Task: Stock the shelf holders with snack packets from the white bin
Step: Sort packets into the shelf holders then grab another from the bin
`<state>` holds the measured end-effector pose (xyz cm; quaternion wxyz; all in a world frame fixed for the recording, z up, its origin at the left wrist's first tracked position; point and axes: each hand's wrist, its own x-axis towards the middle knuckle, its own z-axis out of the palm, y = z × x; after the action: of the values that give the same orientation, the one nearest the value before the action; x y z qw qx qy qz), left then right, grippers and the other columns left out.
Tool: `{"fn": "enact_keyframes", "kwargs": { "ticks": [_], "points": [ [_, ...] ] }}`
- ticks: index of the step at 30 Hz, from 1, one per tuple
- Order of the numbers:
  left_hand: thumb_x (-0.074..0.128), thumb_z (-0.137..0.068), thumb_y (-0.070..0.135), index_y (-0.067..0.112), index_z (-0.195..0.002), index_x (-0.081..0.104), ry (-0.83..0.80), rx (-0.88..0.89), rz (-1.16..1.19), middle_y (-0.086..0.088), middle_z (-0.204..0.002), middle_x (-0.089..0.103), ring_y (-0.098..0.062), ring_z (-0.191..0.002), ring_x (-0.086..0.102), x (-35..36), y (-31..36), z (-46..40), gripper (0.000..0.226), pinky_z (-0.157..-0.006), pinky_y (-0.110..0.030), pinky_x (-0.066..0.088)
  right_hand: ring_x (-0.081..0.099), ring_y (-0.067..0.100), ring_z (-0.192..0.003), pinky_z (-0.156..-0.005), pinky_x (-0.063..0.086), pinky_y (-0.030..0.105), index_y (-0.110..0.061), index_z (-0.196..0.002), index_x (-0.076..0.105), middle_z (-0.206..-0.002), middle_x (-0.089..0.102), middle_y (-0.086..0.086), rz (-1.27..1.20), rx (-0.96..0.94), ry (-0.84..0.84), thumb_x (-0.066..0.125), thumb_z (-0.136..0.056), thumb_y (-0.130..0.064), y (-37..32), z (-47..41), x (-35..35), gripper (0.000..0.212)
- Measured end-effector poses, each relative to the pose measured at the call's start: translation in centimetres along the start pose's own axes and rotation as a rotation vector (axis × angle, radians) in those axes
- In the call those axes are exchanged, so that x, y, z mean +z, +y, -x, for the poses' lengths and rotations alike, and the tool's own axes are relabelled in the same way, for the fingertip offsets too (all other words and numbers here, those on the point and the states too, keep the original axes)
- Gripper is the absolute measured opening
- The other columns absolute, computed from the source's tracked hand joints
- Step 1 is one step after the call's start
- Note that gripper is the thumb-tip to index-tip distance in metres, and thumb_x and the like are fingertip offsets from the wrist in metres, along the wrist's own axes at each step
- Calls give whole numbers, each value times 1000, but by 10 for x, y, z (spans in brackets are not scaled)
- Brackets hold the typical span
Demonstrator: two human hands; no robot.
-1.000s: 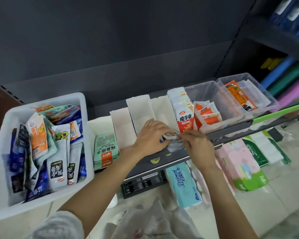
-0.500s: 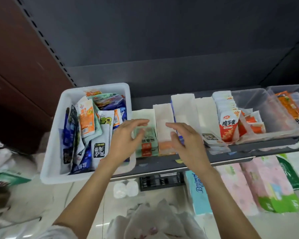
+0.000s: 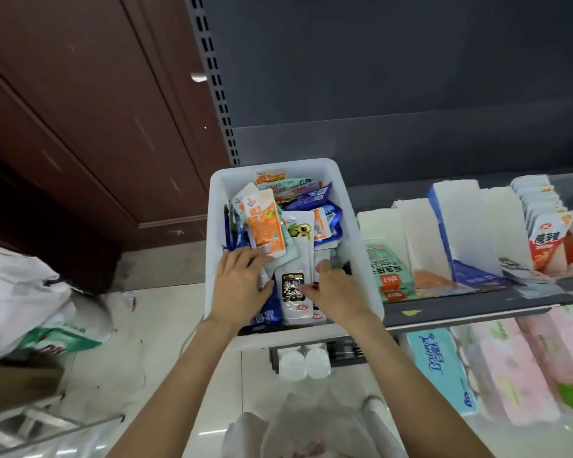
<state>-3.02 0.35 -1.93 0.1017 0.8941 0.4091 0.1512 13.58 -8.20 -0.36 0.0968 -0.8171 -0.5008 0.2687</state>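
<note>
The white bin (image 3: 214,226) stands at the left end of the shelf, full of mixed snack packets. An orange packet (image 3: 266,223) lies on top, and a white packet with a black label (image 3: 294,292) stands near the front. Both hands are inside the bin. My left hand (image 3: 242,285) rests flat on the packets left of the white packet. My right hand (image 3: 336,289) pinches the edge of a white packet beside it, fingers curled in. White shelf holders (image 3: 460,223) stand to the right; the leftmost holds green packets (image 3: 389,272).
A row of red-and-white packets (image 3: 544,239) fills a holder at the far right. Tissue packs (image 3: 444,368) lie on the lower shelf. A brown cabinet (image 3: 80,127) stands to the left, with white bags (image 3: 17,299) on the floor.
Both hands have left the shelf holders and moved left into the white bin. The view has swung left with them.
</note>
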Motion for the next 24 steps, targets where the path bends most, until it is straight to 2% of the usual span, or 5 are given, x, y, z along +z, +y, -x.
{"fn": "enact_keyframes", "kwargs": {
  "ticks": [5,8,15,20,24],
  "points": [
    [75,-73,31,18,-117,64,-67,24,8,-1,-123,59,-25,-125,44,4,-10,5,47,-111,-47,26,62,31,-98,-77,53,40,-17,-135,30,-106,66,10,-90,91,32,66,-85,-33,-15,-1,23,63],
    [74,-74,31,18,-115,64,-49,46,50,-2,-121,60,-24,-124,45,3,-15,2,44,-109,-48,29,63,29,-96,-79,51,38,-18,-131,32,-103,66,9,-202,132,101,64,-87,-27,-12,0,13,56],
    [73,-76,31,20,-117,63,-53,55,78,0,-124,58,-22,-126,43,4,-19,3,44,-110,-47,28,60,31,-103,-73,44,33,-15,-129,32,-113,60,12,-125,173,11,70,-82,-28,-26,-3,20,62],
    [71,-78,30,19,-121,60,-42,61,130,0,-126,56,-22,-126,41,1,-20,2,46,-111,-42,26,61,9,-72,-59,45,17,-14,-120,38,-80,60,-2,-523,209,175,58,-90,-7,-16,2,2,37],
    [73,-78,22,17,-128,55,22,114,264,-1,-133,51,-19,-126,40,-4,-14,-3,53,-111,-39,30,63,10,-77,-54,50,17,-13,-108,50,-89,64,2,-992,241,266,57,-90,-2,-7,19,-30,22]
  ]
}}
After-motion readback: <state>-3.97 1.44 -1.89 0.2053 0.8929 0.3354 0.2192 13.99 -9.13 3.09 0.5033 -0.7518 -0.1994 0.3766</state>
